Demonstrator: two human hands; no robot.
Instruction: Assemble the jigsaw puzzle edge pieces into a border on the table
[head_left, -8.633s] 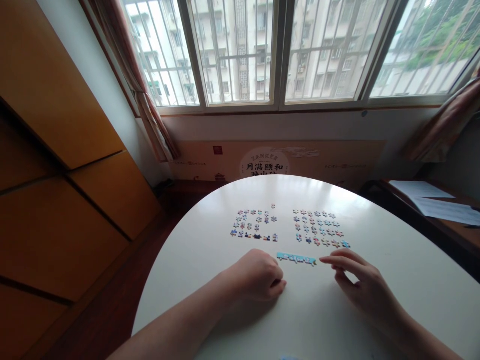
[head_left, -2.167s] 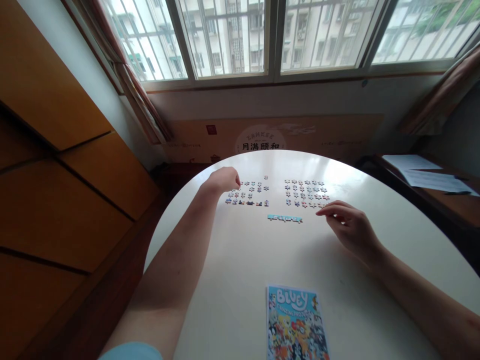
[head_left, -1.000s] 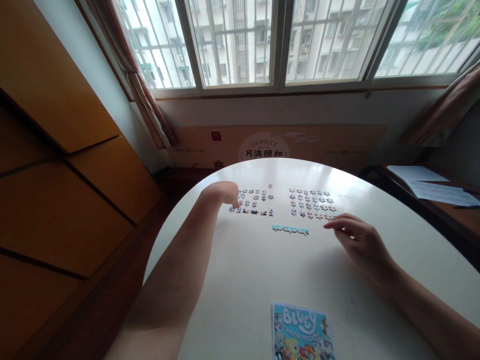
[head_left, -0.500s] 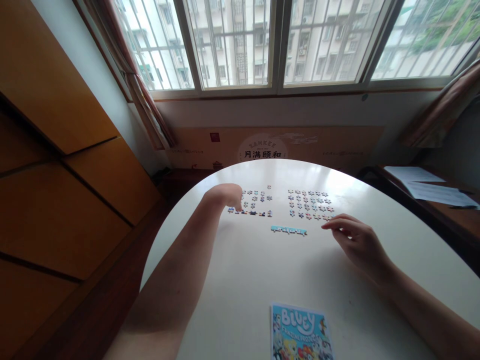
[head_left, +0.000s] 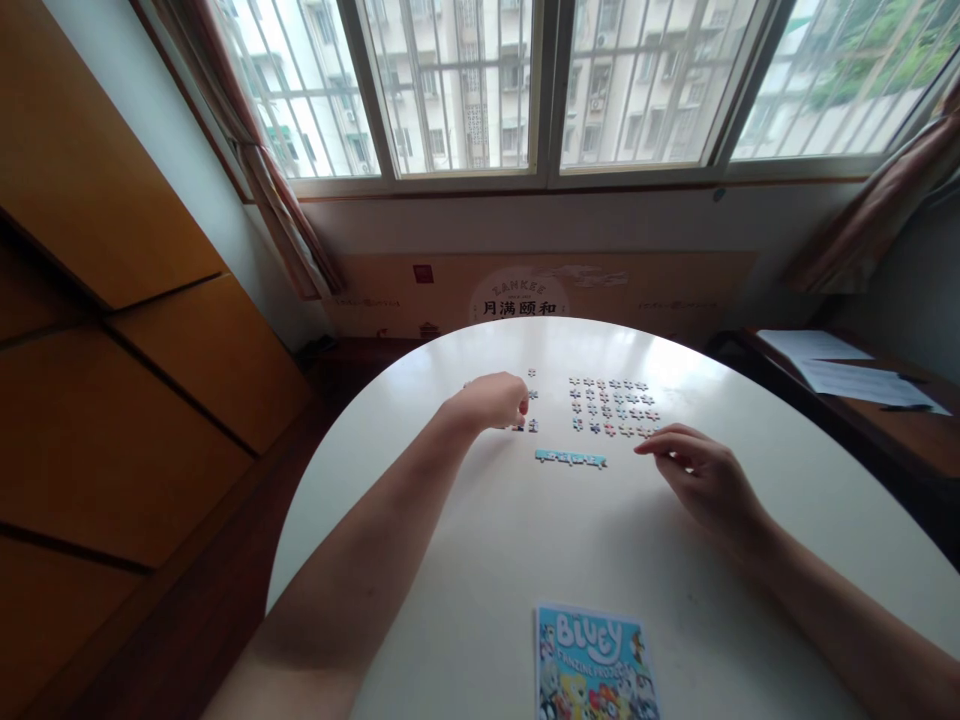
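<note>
My left hand [head_left: 496,400] reaches over the left group of puzzle pieces, its fingers curled down and together, hiding most of that group. What lies between those fingertips, if anything, is hidden. A loose puzzle piece [head_left: 533,426] lies just right of them. Low over the table, my right hand [head_left: 694,470] is loosely bent with index finger stretched out and fingers apart, holding nothing visible. Its fingertip is near the lower right corner of the right group of puzzle pieces [head_left: 610,411], set out in rows. Between the hands lies a joined light-blue puzzle strip [head_left: 571,459].
Everything lies on a round white table [head_left: 510,560]. A blue picture card reading "Bluey" [head_left: 596,662] is at the near edge. Papers [head_left: 832,372] and pens rest on a dark desk at right. A barred window [head_left: 555,90] and a wooden cabinet [head_left: 150,400] surround the table.
My left hand has moved right across the left group, covering pieces that showed before, and its fingers have curled. My right hand stays nearly in place. The view has shifted slightly.
</note>
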